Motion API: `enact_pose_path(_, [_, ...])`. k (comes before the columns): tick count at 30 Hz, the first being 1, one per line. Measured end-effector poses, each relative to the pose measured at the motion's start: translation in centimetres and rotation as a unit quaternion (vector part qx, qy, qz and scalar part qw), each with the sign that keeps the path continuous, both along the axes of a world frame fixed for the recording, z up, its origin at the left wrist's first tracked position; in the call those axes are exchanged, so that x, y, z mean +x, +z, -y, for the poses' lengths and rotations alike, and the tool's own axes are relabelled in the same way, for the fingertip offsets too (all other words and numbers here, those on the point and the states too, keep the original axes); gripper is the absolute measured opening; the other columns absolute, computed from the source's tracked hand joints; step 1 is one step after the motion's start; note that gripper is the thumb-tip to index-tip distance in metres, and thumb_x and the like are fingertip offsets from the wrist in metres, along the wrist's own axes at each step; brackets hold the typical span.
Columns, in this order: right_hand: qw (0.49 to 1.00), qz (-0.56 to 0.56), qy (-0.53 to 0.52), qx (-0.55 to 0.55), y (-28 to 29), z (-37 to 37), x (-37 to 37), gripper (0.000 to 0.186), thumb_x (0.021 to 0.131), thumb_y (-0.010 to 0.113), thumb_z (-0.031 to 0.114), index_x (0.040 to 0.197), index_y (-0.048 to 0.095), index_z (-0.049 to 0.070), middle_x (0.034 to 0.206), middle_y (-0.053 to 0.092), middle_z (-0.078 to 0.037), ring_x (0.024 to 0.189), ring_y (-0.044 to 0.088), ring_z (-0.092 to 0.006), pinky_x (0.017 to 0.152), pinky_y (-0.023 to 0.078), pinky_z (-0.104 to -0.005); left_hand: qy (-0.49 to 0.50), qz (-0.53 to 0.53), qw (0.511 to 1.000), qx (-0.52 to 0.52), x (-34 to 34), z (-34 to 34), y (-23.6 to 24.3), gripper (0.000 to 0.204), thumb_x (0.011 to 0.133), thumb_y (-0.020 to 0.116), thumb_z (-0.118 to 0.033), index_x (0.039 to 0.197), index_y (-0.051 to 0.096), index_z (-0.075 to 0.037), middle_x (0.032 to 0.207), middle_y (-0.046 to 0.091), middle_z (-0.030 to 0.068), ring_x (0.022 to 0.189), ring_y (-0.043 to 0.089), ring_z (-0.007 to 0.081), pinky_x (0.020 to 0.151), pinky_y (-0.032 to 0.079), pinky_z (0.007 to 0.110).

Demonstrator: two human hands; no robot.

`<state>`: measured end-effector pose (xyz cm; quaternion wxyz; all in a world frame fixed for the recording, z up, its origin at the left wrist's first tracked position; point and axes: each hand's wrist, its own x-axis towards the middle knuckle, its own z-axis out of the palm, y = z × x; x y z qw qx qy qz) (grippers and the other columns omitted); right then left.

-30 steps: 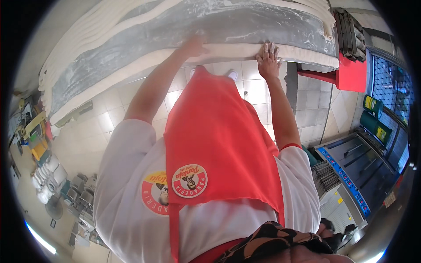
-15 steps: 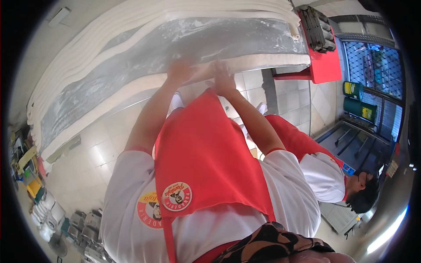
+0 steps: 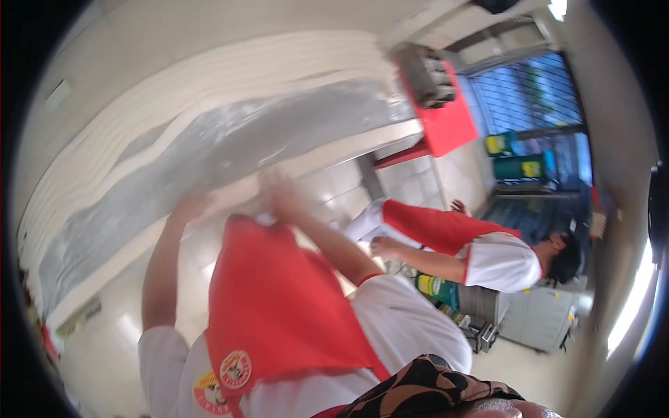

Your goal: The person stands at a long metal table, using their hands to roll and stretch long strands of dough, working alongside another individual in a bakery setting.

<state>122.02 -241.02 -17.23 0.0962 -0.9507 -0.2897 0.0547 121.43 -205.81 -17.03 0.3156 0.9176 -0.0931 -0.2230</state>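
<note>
Head view, left hand (image 3: 189,206) and right hand (image 3: 277,187) blurred, grip unclear, at steel counter (image 3: 209,164); tiled floor (image 3: 118,327)

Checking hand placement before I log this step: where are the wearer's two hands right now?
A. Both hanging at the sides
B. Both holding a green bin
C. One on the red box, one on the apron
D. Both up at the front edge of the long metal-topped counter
D: the left hand and the blurred right hand both reach up to the front edge of the metal-topped counter, above the red apron.
</note>
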Motion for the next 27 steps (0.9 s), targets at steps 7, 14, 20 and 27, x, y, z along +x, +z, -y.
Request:
enact_pose_path(7, [0.999,-0.009,-0.008,-0.031,0.2,-2.2,-0.9,0.09,0.096,0.056,0.055,0.165,0.018,0.013,0.172,0.011,-0.014,0.157,0.008,-0.0441,0.124,0.007,-0.0633,-0.01,-0.029,0.996,0.083,0.3,-1.0,1.8,0.062,0.093,0.065,-0.055,0.119,0.065,0.001,0.118,0.065,0.024,0.11,0.062,0.0394,0.094,0.048,0.048])
enact_pose_path(14, [0.999,-0.036,-0.01,0.025,1.2,-1.5,-0.3,0.088,0.098,0.055,0.055,0.165,0.017,0.012,0.172,0.01,-0.014,0.156,0.008,-0.046,0.123,0.007,-0.0668,0.03,-0.031,0.998,0.05,-0.1,1.5,-0.3,0.072,0.09,0.064,-0.063,0.122,0.066,0.0,0.124,0.065,0.024,0.12,0.059,0.0421,0.103,0.046,0.048])
enact_pose_path(20, [0.992,-0.116,0.014,0.052,3.6,-4.4,-0.4,0.084,0.097,0.058,0.053,0.164,0.022,0.016,0.172,0.013,-0.011,0.157,0.013,-0.0415,0.118,0.014,-0.0727,0.153,-0.064,0.973,0.157,0.9,5.7,2.0,0.08,0.082,0.064,-0.076,0.117,0.069,-0.004,0.116,0.069,0.0207,0.114,0.064,0.0407,0.098,0.05,0.048])
enact_pose_path(27, [0.995,-0.091,-0.025,0.011,3.1,-8.7,-2.0,0.083,0.097,0.059,0.054,0.163,0.026,0.015,0.172,0.015,-0.009,0.156,0.016,-0.0417,0.122,0.018,-0.066,-0.074,-0.008,0.991,0.111,-2.4,-7.9,3.4,0.069,0.085,0.065,-0.069,0.114,0.07,-0.007,0.112,0.07,0.0173,0.107,0.065,0.0384,0.089,0.052,0.047])
